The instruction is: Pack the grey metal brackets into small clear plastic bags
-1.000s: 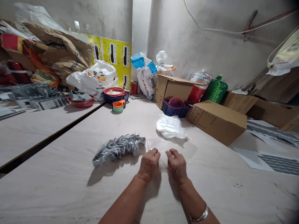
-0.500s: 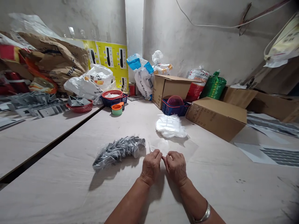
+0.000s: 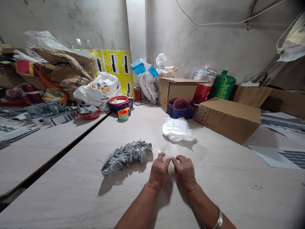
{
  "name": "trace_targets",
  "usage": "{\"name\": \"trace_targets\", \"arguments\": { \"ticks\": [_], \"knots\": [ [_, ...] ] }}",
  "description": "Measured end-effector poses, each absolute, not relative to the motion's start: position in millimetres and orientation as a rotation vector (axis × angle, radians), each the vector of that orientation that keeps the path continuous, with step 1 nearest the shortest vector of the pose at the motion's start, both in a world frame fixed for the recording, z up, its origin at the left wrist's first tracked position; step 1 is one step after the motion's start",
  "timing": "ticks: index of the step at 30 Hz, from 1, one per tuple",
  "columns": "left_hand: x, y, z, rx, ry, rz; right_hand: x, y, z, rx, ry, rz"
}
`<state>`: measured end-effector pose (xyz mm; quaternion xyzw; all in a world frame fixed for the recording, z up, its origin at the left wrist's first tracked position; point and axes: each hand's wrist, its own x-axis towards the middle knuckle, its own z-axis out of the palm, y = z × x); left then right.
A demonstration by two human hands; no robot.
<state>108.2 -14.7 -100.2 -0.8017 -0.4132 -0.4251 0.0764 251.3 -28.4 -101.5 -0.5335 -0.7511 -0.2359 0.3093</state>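
My left hand [image 3: 159,170] and my right hand [image 3: 185,171] come together over the table, fingers bent and thumbs nearly meeting. Between them they pinch the near edge of a clear plastic bag [image 3: 170,149], which lies flat beyond the fingertips and is hard to make out. Left of my hands lies a long bundle of dark grey parts wrapped in clear plastic [image 3: 127,157]. Just behind the bag rests a stack of white translucent plastic bags [image 3: 178,129]. A bracelet circles my right wrist.
A tape dispenser with orange and green parts [image 3: 123,114] stands near a table gap. Behind are red and blue baskets [image 3: 182,109], cardboard boxes [image 3: 227,117] and filled sacks. Grey bent parts [image 3: 51,113] pile at the left; printed sheets [image 3: 274,156] lie at the right.
The whole scene has shifted slightly to the right as the camera turned a little left. Both hands keep their pinch on the clear bag's edge, the fingers moving only slightly.
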Motion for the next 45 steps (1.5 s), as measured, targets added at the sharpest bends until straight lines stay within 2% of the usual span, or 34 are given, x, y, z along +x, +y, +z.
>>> {"name": "trace_targets", "arguments": {
  "ticks": [8, 15, 22, 30, 36, 45],
  "knots": [
    [108.6, -18.1, -96.7, -2.301, -1.028, -1.49, 250.8, -35.7, -87.3, -1.254, -1.862, -0.666],
    [109.5, -14.7, -102.4, -2.516, -1.352, -1.319, 255.2, -29.0, -93.4, -1.364, -1.88, -0.659],
    [109.8, -15.9, -105.3, -2.405, -1.559, -1.038, 255.3, -26.7, -98.4, -1.629, -1.95, -0.576],
    [114.7, -17.5, -108.6, -2.164, -1.407, -1.078, 254.9, -21.6, -101.2, -1.403, -1.916, -0.674],
    [117.6, -17.5, -113.6, -2.254, -1.565, -0.956, 258.2, -22.4, -102.5, -1.462, -2.018, -0.455],
    [117.1, -18.0, -110.9, -2.12, -1.735, -0.818, 261.9, -22.4, -105.9, -1.384, -2.034, -0.361]
  ]
}}
